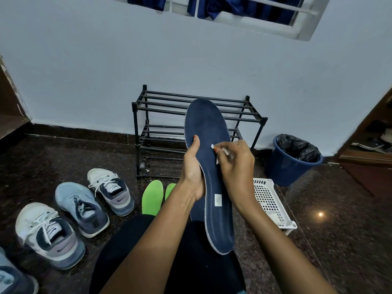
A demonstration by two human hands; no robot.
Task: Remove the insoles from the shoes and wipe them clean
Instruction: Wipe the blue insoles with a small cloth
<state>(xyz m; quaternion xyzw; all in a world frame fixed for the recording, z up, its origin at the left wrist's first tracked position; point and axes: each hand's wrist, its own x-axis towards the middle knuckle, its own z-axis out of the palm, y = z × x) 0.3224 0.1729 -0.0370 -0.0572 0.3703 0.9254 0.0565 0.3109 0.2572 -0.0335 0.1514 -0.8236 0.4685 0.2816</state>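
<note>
- Left hand (192, 172) grips the insole (209, 124) by its 9 o'clock edge: the thumb lies straight along the top face and the fingers curl behind, out of sight.
- Right hand (235, 164) pinches a white wipe (225, 151) between thumb and curled fingers and presses it on the insole's face near its 3 o'clock edge.
- The navy insole is held up off the floor, face to the camera, toe at 12 o'clock and heel at 6 o'clock over the lap; a small white label (217, 200) sits near the heel.
- Two green insoles (152, 197) lie on the floor (339, 209) at 7 o'clock of the left hand, partly hidden by the forearm.
- Shoes (81, 209) stand in a row at 8 o'clock, laces up.
- A black rack (165, 102) stands against the wall at 12 o'clock, behind the insole's toe.
- A blue bin (284, 166) with a black liner is at 3 o'clock; a white basket (267, 200) lies just beside the right forearm, at 4 o'clock.
</note>
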